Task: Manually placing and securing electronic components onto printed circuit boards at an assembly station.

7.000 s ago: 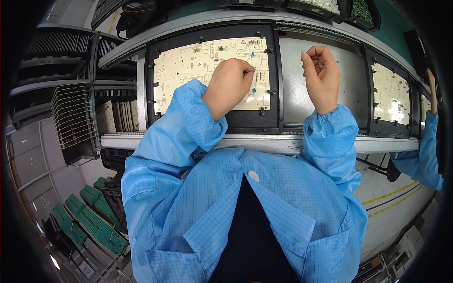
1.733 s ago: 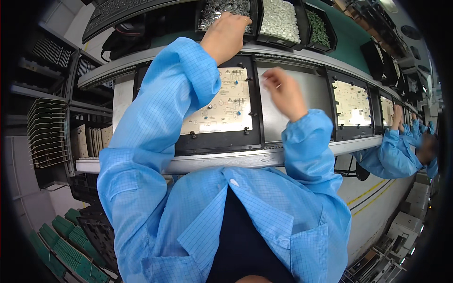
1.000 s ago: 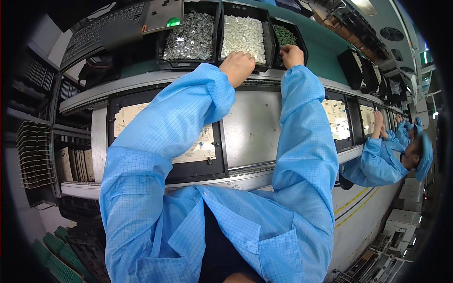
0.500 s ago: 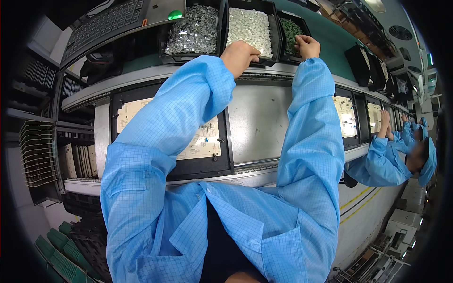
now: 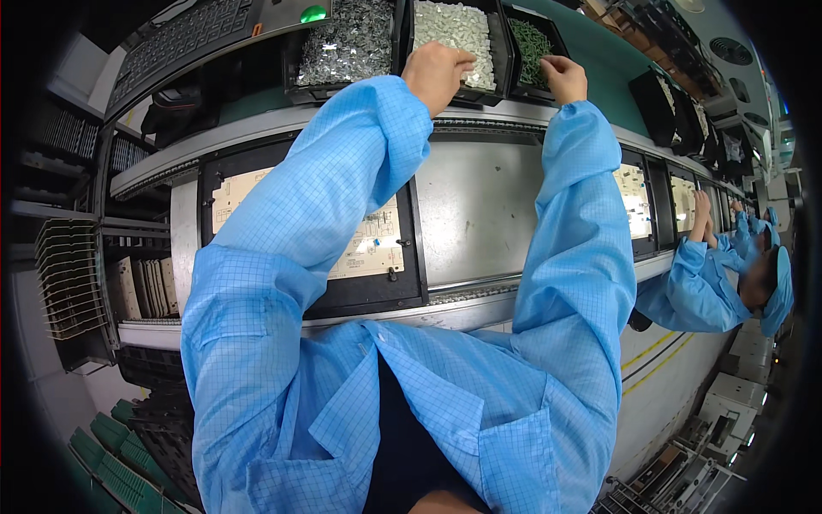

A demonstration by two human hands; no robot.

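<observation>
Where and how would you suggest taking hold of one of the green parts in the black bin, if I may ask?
Probably with a fine pinch across its body, from above: the green parts look small, slim and loosely heaped, and the black bin is open-topped. The right hand is at its near right side.

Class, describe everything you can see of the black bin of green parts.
The black bin looks plastic: boxy, walled and open-topped. Small, slender green parts lie jumbled inside. It stands just right of the bin of white parts. The right hand reaches its near right side; contact is unclear.
</observation>
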